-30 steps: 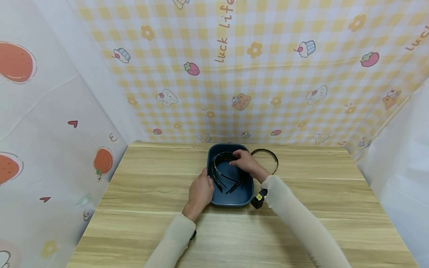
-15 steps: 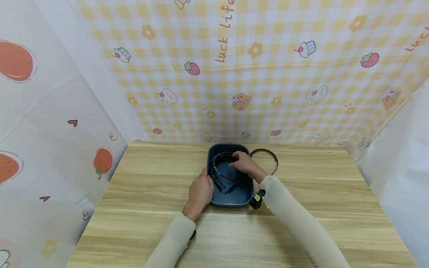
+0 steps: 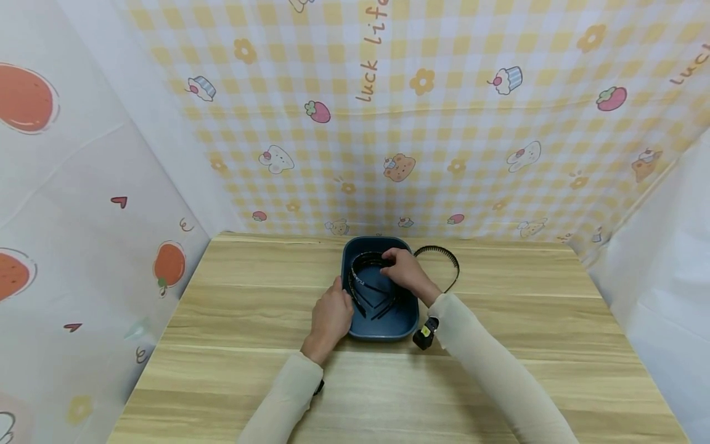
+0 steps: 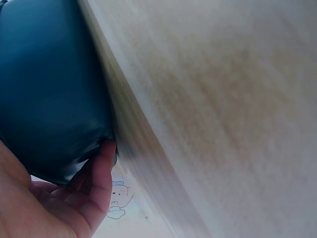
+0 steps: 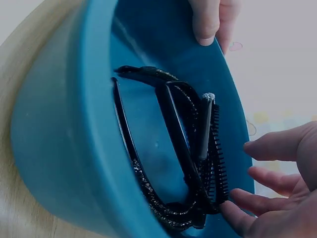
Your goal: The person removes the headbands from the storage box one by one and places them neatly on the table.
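A dark blue plastic tub (image 3: 379, 337) stands on the table, with several black headbands (image 5: 173, 124) piled inside. Some headbands carry silvery glitter and one has comb teeth. At the tub's left side, my left hand (image 3: 331, 314) grips the wall, thumb over the rim and fingers against the outside, as both wrist views show. My right hand (image 3: 405, 270) reaches over the right rim into the tub. In the right wrist view its fingers (image 5: 277, 148) are spread, and the lowest fingertips are right at the headbands. Part of the pile is hidden beneath that hand in the head view.
One more black toothed headband (image 3: 456, 262) lies on the wooden table (image 3: 516, 314), just right of the tub and partly behind the right wrist. A yellow checked cloth (image 3: 333, 142) hangs along the table's back edge. White printed sheets (image 3: 105, 259) hang at the sides.
Inside the tub, the ends of the headbands have shifted slightly left and now cross one another. My right hand has moved a little left; my left hand stays in place on the tub.
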{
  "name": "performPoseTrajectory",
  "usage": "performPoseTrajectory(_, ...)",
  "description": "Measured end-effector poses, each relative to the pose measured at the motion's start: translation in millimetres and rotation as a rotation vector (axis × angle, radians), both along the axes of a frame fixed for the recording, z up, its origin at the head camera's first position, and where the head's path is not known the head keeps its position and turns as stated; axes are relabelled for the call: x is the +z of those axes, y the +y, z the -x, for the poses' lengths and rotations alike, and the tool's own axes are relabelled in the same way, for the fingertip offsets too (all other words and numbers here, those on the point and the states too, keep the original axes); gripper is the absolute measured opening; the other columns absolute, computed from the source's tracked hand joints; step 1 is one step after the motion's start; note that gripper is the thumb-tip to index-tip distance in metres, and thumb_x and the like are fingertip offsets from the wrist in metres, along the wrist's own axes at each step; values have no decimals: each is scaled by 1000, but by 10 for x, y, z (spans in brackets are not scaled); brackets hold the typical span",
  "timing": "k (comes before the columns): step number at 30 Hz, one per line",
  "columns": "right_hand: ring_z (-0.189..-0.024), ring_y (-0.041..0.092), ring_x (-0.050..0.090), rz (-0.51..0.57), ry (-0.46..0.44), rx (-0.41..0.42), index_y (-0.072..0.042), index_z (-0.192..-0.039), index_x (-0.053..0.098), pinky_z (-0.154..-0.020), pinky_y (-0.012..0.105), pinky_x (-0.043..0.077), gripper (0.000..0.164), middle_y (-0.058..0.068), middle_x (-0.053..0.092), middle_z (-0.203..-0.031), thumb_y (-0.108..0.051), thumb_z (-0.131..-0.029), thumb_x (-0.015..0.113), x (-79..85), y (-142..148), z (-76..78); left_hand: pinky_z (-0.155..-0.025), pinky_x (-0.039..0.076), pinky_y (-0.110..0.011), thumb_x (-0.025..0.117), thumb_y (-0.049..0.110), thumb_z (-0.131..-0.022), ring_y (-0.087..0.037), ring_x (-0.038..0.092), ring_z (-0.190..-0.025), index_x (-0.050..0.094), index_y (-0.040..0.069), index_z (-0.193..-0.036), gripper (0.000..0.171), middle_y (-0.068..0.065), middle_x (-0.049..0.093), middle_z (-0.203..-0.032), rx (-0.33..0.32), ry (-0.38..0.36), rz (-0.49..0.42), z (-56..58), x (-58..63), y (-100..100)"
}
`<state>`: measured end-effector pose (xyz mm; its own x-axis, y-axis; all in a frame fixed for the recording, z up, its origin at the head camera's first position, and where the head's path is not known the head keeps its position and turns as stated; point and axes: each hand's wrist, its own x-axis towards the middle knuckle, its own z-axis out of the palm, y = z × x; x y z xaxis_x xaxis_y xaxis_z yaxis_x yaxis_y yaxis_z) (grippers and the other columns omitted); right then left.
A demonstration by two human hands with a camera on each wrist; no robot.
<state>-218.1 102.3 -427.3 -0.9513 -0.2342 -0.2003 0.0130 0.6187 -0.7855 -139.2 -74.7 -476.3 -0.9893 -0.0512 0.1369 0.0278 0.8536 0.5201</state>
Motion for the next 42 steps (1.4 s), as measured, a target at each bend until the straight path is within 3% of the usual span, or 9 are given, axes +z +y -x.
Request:
performPoseTrajectory(8,-105,26,52,-64,69,-2,-3,-115,59,-88,41,41,33,13,58,-115,-7,-83,61,-60,-5,26,-54,48,-40,43,17,-92,-27,61,-68,44,0,-129,41,-15,63,-96,4,17,-1,0,-1,-12)
performPoseTrajectory(12,-96,24,55,-74,86,0,-4,-111,62,-80,38,44,29,11,60,-108,-6,-82,61,-61,-16,17,-52,47,-38,43,17,-92,-25,60,-66,44,-1,-130,41,-15,63,-96,2,14,1,0,-3,-13)
performPoseTrajectory(16,-93,23,54,-95,80,6,-7,-113,61,-76,38,44,31,9,59,-106,-7,-82,62,-114,-18,15,-53,47,-36,43,18,-93,-22,60,-66,43,0,-131,42,-14,63,-98,-6,0,7,-3,3,0)
performPoseTrajectory(23,-105,26,53,-168,70,2,-6,-121,54,-85,41,43,39,11,55,-120,-12,-83,62,-142,-61,24,-52,47,-37,43,17,-92,-23,60,-66,44,1,-129,40,-13,63,-95,-5,6,9,0,11,9)
performPoseTrajectory(28,-103,26,54,-237,55,34,-6,-123,52,-83,40,44,42,12,52,-124,-16,-84,62,-137,-88,27,-53,47,-38,44,17,-92,-25,61,-68,44,1,-130,41,-14,63,-98,2,7,11,4,13,5)
performPoseTrajectory(42,-94,24,58,-270,-5,64,-7,-127,47,-78,39,46,46,12,54,-122,-20,-85,61,-150,-106,44,-47,45,-36,43,16,-93,-26,60,-62,45,1,-128,38,-13,63,-96,-22,35,9,3,-13,-5)
